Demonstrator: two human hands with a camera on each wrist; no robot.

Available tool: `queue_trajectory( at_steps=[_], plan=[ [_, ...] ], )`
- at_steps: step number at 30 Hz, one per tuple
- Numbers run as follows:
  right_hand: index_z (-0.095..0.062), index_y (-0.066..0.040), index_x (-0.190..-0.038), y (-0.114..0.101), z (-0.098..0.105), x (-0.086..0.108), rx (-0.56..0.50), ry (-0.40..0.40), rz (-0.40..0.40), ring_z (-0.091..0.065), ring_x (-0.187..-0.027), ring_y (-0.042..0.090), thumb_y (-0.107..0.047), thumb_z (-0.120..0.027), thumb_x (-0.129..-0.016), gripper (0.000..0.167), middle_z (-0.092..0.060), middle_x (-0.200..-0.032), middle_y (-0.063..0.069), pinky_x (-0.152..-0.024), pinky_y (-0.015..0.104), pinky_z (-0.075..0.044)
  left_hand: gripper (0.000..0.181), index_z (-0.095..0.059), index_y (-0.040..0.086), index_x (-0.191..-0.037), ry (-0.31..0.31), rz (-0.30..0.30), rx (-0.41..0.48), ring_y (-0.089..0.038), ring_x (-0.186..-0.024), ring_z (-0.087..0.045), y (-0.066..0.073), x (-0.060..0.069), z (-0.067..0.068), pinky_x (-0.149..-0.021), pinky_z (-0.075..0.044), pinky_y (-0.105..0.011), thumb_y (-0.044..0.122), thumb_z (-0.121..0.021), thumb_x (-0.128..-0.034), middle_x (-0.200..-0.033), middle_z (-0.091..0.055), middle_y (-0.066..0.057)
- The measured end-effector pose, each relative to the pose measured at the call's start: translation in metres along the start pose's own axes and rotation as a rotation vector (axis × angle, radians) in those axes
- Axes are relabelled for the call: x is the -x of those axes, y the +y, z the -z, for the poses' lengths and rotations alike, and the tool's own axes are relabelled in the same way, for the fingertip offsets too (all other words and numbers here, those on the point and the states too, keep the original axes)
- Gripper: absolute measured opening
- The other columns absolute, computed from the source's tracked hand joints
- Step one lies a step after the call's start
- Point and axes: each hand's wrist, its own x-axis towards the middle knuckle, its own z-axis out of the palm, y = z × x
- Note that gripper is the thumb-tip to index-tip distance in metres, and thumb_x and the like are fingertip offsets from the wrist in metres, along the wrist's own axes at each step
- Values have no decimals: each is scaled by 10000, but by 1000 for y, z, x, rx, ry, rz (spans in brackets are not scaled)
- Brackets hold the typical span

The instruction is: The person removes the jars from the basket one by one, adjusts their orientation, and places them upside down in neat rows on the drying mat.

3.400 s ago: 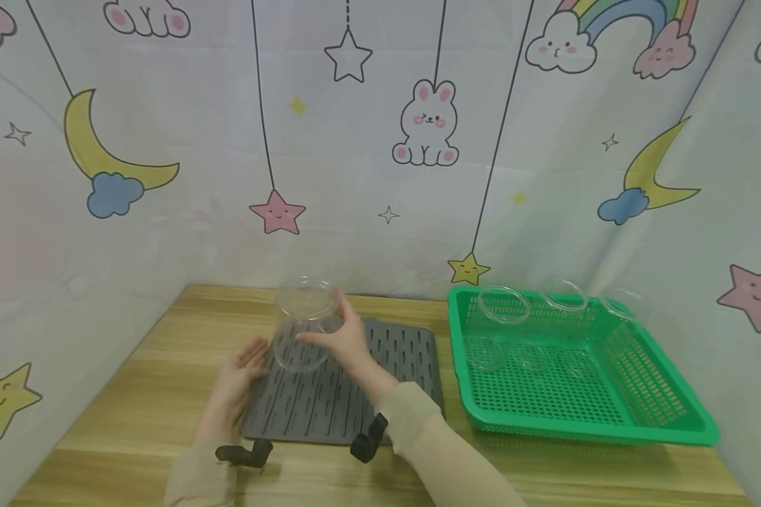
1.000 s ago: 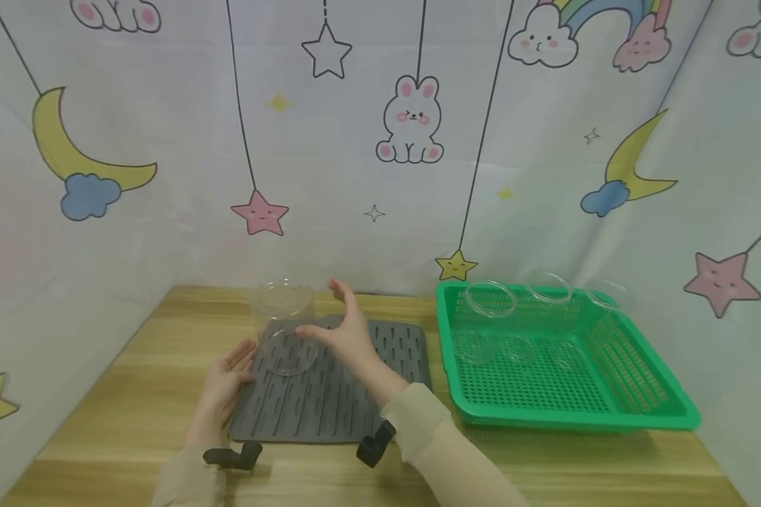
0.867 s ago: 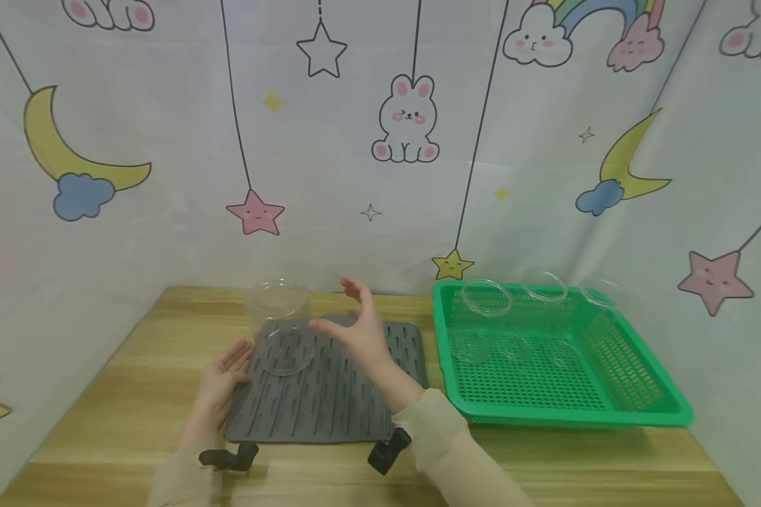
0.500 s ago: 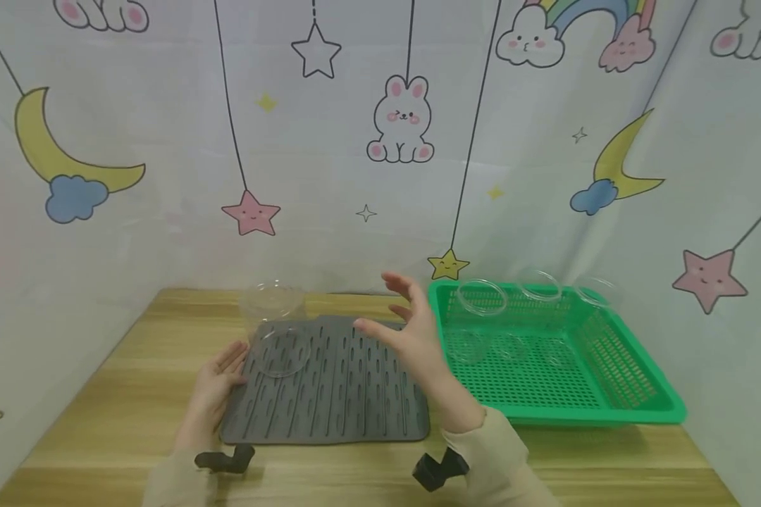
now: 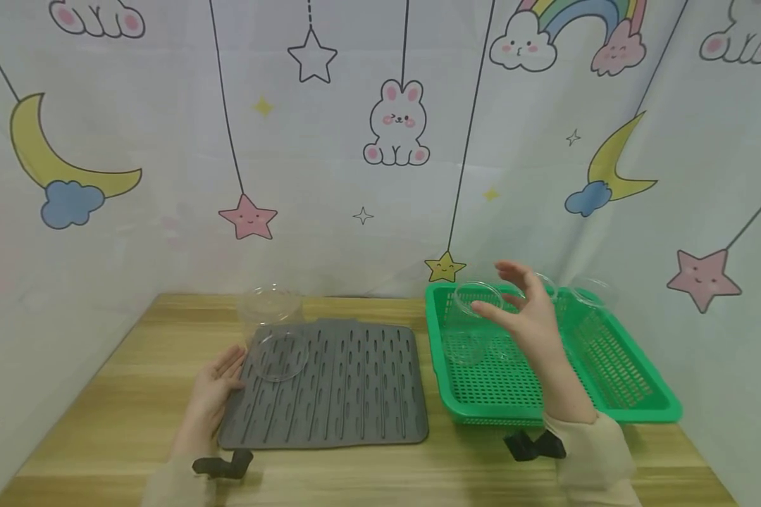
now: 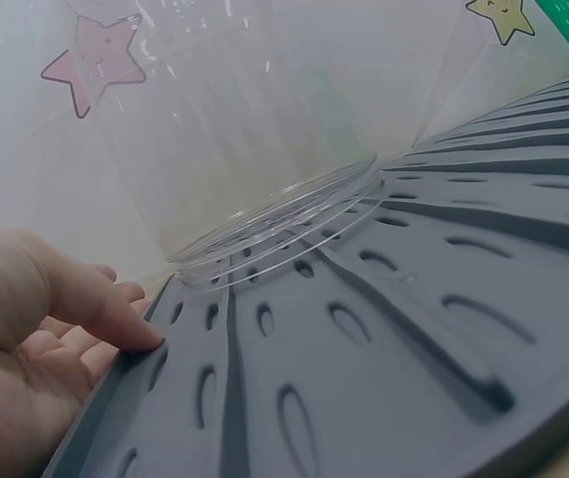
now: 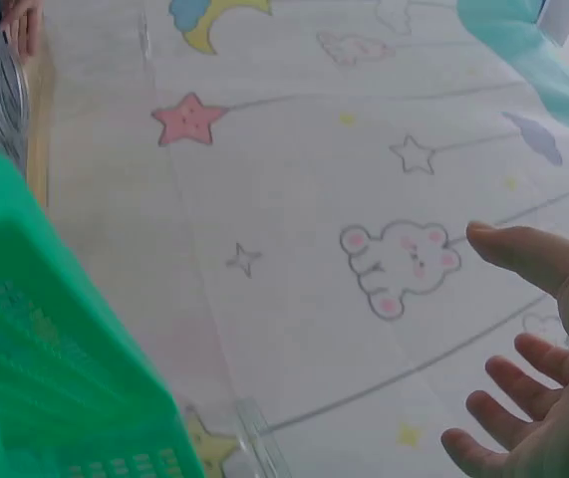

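A clear plastic cup (image 5: 273, 310) stands on the back left corner of a grey slotted drying mat (image 5: 349, 394). In the left wrist view, a ringed edge of the cup (image 6: 284, 224) meets the mat. My left hand (image 5: 212, 391) lies at the mat's left edge, its thumb touching that edge, the fingers loosely extended and apart from the cup. Over the green basket (image 5: 447, 394), my right hand (image 5: 533, 324) is raised with thumb and fingers spread, holding nothing. Clear cups stand in the basket: one left of this hand (image 5: 469, 324), one partly hidden behind it, another (image 5: 592, 296) to its right.
The wooden table (image 5: 127, 380) carries the mat at left and the basket at right, with a narrow gap between. A white patterned curtain (image 5: 330, 253) hangs close behind and along the sides. Each wrist bears a black mount (image 5: 535, 445).
My right hand has let go of the cup on the mat and swung right over the basket. The left hand stays by the mat's edge. The view has turned slightly right.
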Motion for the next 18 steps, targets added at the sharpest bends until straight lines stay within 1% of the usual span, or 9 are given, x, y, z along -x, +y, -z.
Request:
queue_trajectory(
  at_steps=[2, 5, 9, 12, 15, 16, 18],
  plan=[
    [-349, -49, -1468, 5, 18, -2, 40, 29, -15, -351, -1398, 281, -149, -768, -845, 758, -404, -1503, 124, -1122, 496, -374, 815, -12, -32, -1544, -5, -5, 2, -318, -1510, -112, 0, 0, 0, -1234, -150, -338, -236, -336, -826, -1628, -64, -213],
    [-308, -87, -1500, 15, 43, -4, 94, 76, -47, -337, -1400, 277, -206, -762, -856, 797, -369, -1528, 125, -1109, 499, -372, 813, -9, -43, -1540, -13, -12, 2, -322, -1508, -106, 1, 1, 0, -1233, -143, -338, -237, -336, -822, -1625, -61, -223],
    [-269, -107, -1524, 34, 70, -6, 150, 132, -81, -318, -1401, 280, -225, -749, -868, 822, -332, -1540, 137, -1118, 486, -357, 811, -5, -37, -1542, -15, -5, -4, -322, -1508, -100, 1, 1, 0, -1234, -141, -339, -232, -346, -831, -1625, -56, -220],
    [-224, -84, -1537, 48, 87, -5, 160, 156, -95, -251, -1441, 304, -199, -734, -877, 842, -268, -1569, 160, -1169, 506, -288, 811, -8, -29, -1545, -16, 0, -5, -311, -1511, -104, 1, 1, 0, -1235, -144, -332, -237, -347, -838, -1628, -64, -209],
    [-144, -80, -1561, 59, 104, -6, 188, 159, -115, -141, -1488, 347, -212, -728, -880, 907, -154, -1616, 173, -1206, 553, -199, 812, -6, -27, -1546, -19, -5, -1, -307, -1512, -101, 0, 0, 0, -1236, -144, -327, -243, -347, -841, -1628, -63, -208],
    [-105, -81, -1568, 62, 109, -7, 194, 148, -122, -97, -1497, 367, -217, -730, -878, 941, -104, -1629, 178, -1207, 586, -161, 813, -4, -26, -1546, -20, -6, 0, -307, -1512, -99, -1, -1, 1, -1236, -144, -326, -243, -348, -841, -1628, -60, -208],
    [-20, -85, -1575, 68, 119, -8, 226, 114, -148, -32, -1498, 406, -243, -738, -872, 1017, -20, -1638, 195, -1186, 647, -128, 815, -2, -21, -1547, -19, -3, 4, -307, -1513, -97, -2, -2, 1, -1236, -146, -325, -242, -350, -844, -1629, -57, -206]
  ],
)
